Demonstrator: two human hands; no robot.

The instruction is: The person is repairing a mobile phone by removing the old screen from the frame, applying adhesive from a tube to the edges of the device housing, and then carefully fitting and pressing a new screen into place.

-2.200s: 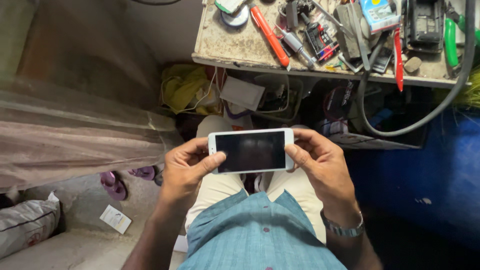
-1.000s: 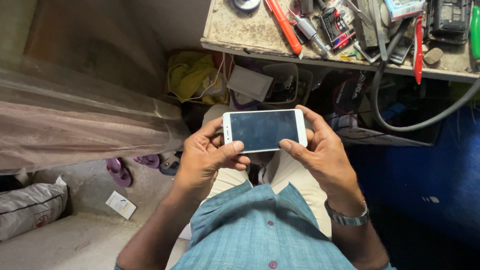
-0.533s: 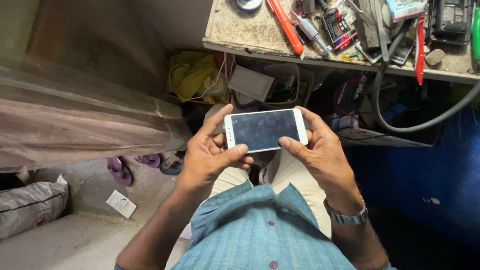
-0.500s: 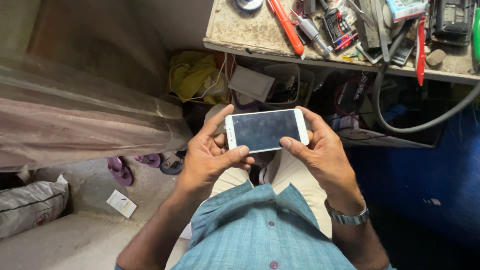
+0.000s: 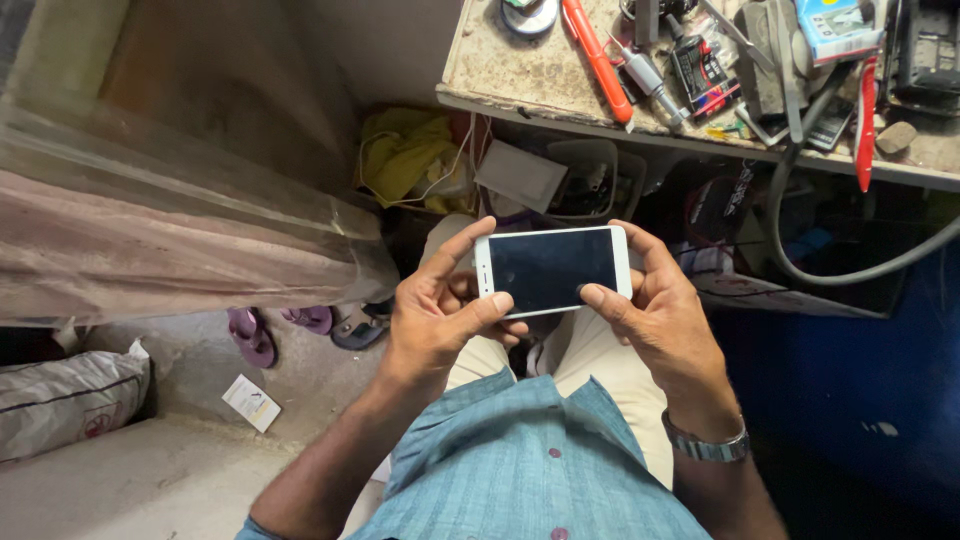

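Observation:
A white smartphone (image 5: pixel 553 268) with a dark screen lies sideways between both my hands, above my lap. My left hand (image 5: pixel 440 318) grips its left end, thumb resting on the lower left of the glass and forefinger stretched along the top edge. My right hand (image 5: pixel 660 315) holds the right end, thumb tip pressed on the screen's lower right. A metal watch (image 5: pixel 706 447) sits on my right wrist.
A worn workbench (image 5: pixel 530 75) at top carries a red-handled screwdriver (image 5: pixel 596 55), red pliers (image 5: pixel 865 120) and several small tools. A grey hose (image 5: pixel 800 265) loops below it. Yellow cloth (image 5: pixel 405 155), sandals (image 5: pixel 250 335), a sack (image 5: pixel 70 395) and plastic sheeting (image 5: pixel 180 240) lie left.
The phone and both hands have shifted slightly; my left thumb has slid onto the screen's lower left edge. The view has tilted a little toward the bench.

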